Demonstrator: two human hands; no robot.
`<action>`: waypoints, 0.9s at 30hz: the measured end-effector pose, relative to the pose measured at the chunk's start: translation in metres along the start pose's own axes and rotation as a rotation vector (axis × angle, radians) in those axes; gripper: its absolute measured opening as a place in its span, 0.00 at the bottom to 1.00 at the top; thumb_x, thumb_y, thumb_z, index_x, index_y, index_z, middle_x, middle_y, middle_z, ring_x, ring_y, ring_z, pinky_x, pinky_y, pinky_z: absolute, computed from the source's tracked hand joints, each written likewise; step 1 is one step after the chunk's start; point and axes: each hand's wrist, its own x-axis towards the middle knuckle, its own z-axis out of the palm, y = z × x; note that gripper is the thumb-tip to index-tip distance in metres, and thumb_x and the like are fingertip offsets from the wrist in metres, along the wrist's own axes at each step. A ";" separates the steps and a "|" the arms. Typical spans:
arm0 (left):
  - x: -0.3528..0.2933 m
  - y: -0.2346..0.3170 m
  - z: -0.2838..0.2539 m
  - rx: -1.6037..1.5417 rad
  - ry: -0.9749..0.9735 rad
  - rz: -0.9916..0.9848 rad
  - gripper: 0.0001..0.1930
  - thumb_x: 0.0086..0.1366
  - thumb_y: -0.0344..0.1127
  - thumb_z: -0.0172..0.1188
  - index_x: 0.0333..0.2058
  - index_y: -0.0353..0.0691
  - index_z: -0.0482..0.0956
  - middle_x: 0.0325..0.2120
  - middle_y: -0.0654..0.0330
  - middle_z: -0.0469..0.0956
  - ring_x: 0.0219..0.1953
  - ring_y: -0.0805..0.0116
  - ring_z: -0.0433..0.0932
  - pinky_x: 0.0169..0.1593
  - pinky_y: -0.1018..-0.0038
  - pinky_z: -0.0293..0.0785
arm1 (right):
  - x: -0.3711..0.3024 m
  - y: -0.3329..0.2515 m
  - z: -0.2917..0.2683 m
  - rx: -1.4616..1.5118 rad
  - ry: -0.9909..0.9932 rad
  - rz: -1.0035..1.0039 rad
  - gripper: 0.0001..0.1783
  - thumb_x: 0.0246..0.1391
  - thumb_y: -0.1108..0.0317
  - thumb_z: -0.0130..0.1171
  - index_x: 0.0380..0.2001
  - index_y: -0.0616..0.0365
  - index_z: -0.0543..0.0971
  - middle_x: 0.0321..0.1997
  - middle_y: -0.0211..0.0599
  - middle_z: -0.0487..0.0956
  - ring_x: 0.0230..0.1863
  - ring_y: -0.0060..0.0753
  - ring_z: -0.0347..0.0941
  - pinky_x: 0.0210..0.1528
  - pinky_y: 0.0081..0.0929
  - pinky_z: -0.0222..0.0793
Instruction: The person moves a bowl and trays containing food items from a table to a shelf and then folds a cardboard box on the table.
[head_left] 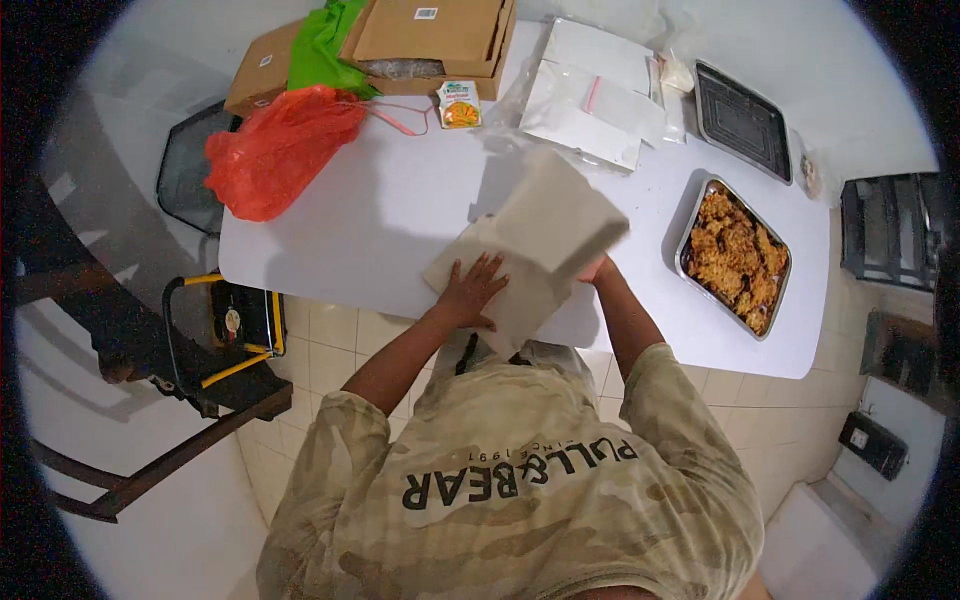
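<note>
A plain grey-beige paperboard box (pixel 558 212), partly unfolded, is tilted over the front edge of the white table (pixel 340 235). One panel with a bent side stands up, slightly blurred, and a flatter part slopes down toward me. My left hand (pixel 472 292) lies open on the flatter part, its fingers spread across the board. At the box's right side, my right hand (pixel 594 270) grips the edge; most of its fingers are hidden behind the raised panel. To the right, a metal tray (pixel 683 262) holds brown crispy fried food (pixel 738 250).
Along the back are cardboard boxes (pixel 430 35), a green bag (pixel 325 45), a red plastic bag (pixel 285 150), a small food packet (pixel 459 104) and white flat boxes (pixel 585 90) in clear plastic. An empty black tray (pixel 742 122) leans back right. A yellow-black folding step (pixel 235 375) stands left.
</note>
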 end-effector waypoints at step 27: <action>0.016 0.029 0.044 -0.140 0.336 -0.177 0.32 0.54 0.53 0.43 0.54 0.44 0.50 0.57 0.60 0.41 0.58 0.58 0.41 0.52 0.43 0.37 | -0.002 0.018 0.007 -0.414 0.018 -0.042 0.25 0.49 0.63 0.47 0.52 0.52 0.56 0.53 0.34 0.60 0.50 0.29 0.58 0.51 0.32 0.56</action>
